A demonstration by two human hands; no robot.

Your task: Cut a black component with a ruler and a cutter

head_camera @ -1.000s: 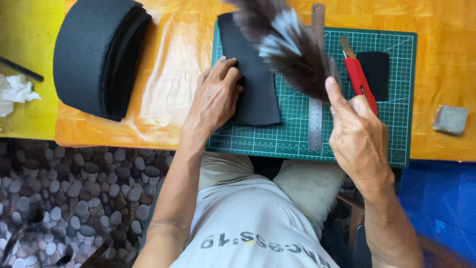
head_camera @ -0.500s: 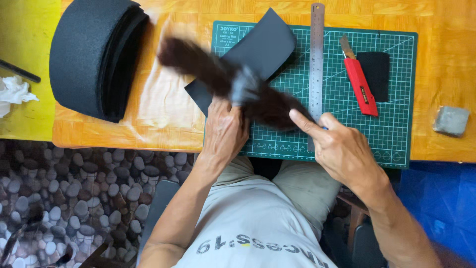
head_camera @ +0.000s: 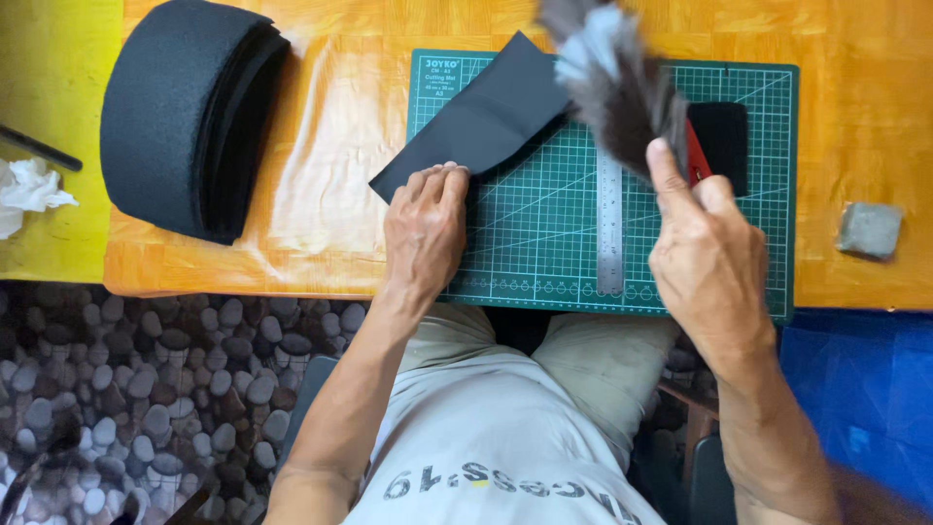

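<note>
While the right hand (head_camera: pixel 705 243) whips the feather duster (head_camera: pixel 612 83) back up over the cutting mat's (head_camera: pixel 544 243) far edge, the left hand (head_camera: pixel 425 228) presses flat on the black sheet (head_camera: pixel 481 117), now angled across the mat's far-left corner, swept clean.

The feather duster (head_camera: pixel 612 83) is now raised over the far right part of the green cutting mat (head_camera: pixel 544 243), where half a second ago it was swept low across the mat's middle. The right hand (head_camera: pixel 705 258) is lifted with it, thumb up. The black foam sheet (head_camera: pixel 481 117) is turned further, one corner now off the mat's left edge. The left hand (head_camera: pixel 425 228) is shifted left onto the sheet's near edge.
</note>
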